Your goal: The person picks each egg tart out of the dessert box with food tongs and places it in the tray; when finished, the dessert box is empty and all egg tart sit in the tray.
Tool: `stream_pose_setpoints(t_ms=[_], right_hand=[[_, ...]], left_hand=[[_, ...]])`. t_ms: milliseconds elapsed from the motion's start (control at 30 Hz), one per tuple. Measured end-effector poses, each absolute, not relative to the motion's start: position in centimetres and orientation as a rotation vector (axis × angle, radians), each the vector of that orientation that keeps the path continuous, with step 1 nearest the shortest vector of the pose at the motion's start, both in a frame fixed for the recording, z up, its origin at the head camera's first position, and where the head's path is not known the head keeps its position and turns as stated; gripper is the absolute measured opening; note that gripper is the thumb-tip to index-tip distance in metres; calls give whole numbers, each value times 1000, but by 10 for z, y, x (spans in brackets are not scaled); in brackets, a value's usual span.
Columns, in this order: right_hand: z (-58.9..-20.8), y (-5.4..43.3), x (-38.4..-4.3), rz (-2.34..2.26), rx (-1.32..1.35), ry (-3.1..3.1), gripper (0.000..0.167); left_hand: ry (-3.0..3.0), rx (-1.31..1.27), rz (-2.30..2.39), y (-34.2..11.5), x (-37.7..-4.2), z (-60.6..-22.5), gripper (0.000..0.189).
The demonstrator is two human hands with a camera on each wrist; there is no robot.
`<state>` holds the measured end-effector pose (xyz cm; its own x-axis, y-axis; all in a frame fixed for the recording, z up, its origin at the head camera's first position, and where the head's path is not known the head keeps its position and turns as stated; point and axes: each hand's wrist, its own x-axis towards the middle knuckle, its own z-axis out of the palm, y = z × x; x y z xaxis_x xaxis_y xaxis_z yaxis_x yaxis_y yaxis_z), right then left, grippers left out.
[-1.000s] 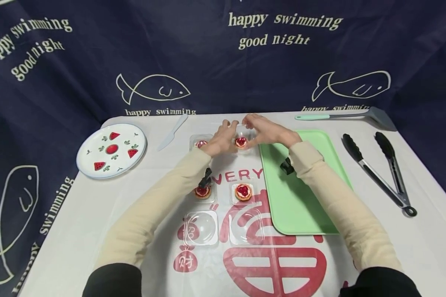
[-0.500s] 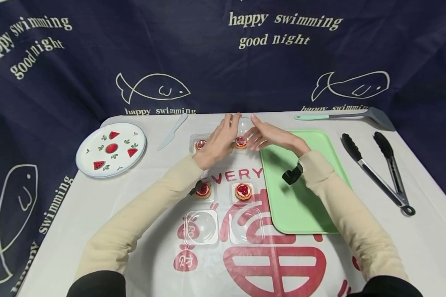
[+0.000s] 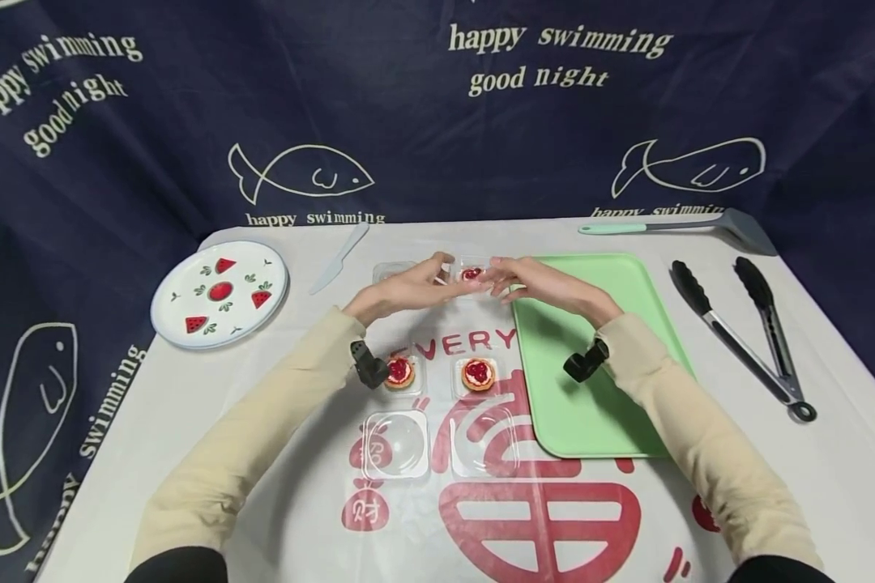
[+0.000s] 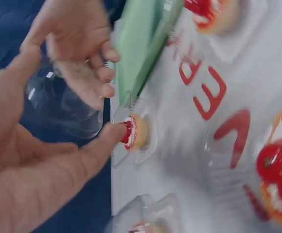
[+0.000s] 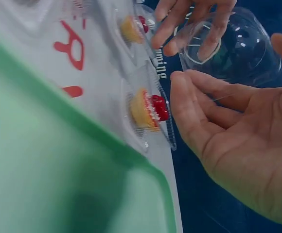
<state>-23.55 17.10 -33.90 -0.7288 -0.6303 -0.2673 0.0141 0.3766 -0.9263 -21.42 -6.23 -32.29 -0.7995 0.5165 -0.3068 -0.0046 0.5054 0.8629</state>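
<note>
In the head view, my left hand (image 3: pixel 411 287) and right hand (image 3: pixel 550 285) meet near the table's back edge, fingertips close together. Between them the wrist views show a clear plastic dome lid (image 4: pixel 63 104); each hand holds it between thumb and fingers, though exact contact is hard to see. Near the hands sits a clear box with a red-topped tart (image 5: pixel 148 109). A second clear box (image 3: pixel 390 271) is partly behind my left hand. Nearer me stand two more tarts, the left tart (image 3: pixel 399 372) and the right tart (image 3: pixel 477 374), in clear boxes.
Two clear lids (image 3: pixel 396 444) lie at the front. A green tray (image 3: pixel 605 372) is on the right, with tongs (image 3: pixel 751 348) beyond it and a spatula (image 3: pixel 671 229) behind. At left are a watermelon-patterned plate (image 3: pixel 219 295) and a pale knife (image 3: pixel 339 259).
My hands reached up around the back right box, raising its dome lid. Now both have come lower and nearer me, the left hand turning flatter across, wrist moving left.
</note>
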Motion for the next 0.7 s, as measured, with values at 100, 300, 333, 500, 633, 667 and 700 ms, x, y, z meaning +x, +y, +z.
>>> stream_pose_setpoints(t_ms=[100, 300, 333, 500, 633, 667, 700], right_hand=[[-343, 173, -232, -1363, -616, 2038, 50], [-345, 178, -225, -1176, -714, 2142, 50], [-345, 178, -224, -1145, -713, 2161, 53], [-348, 174, -221, -1001, -793, 2253, 62], [-351, 171, -219, -894, -831, 2341, 69], [-351, 170, -218, -865, -834, 2363, 70], [-352, 170, -218, -843, -840, 2382, 71]], left_hand=[[2098, 418, 1327, -69, -216, -326, 68], [2132, 531, 1230, -74, -214, -334, 68], [2136, 544, 1208, -75, -214, -335, 68], [2155, 536, 1119, -72, -209, -339, 72], [2185, 512, 1095, -69, -208, -344, 72], [2190, 514, 1099, -68, -208, -345, 70], [2197, 521, 1101, -67, -208, -347, 68]])
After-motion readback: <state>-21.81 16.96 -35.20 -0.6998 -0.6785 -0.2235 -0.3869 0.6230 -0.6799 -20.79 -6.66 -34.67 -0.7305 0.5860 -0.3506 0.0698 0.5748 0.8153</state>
